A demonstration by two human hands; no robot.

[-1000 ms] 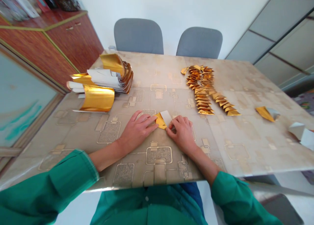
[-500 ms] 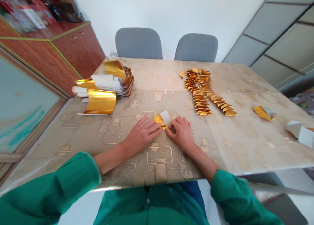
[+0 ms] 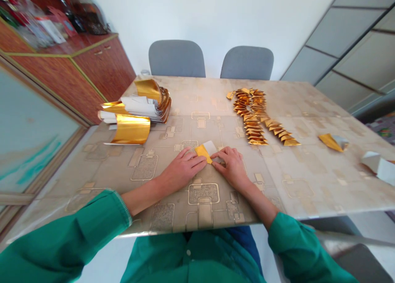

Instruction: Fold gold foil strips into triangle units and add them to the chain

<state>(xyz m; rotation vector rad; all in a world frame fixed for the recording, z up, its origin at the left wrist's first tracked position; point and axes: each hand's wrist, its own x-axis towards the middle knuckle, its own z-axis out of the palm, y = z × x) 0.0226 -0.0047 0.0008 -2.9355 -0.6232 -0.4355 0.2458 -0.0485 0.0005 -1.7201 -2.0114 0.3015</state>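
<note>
- Head view: I read the folded gold-and-white paper (image 3: 204,152) on the table (image 3: 308,188) at 12 o'clock, its long axis slanting from 11 to 5.
- The left hand (image 3: 182,169) lies flat, fingers (image 3: 194,161) extended against its gold edge.
- The right hand (image 3: 231,167) sits nearer its lower tip, fingers (image 3: 224,153) curled; I cannot tell whether either hand grips.
- Gold paper strips (image 3: 132,128) stand at 10 o'clock, folded gold triangles (image 3: 254,118) at 1 o'clock.

foil square (image 3: 204,152) partly hidden under right hand (image 3: 232,165), cabinet clutter (image 3: 52,23) blurred
</note>
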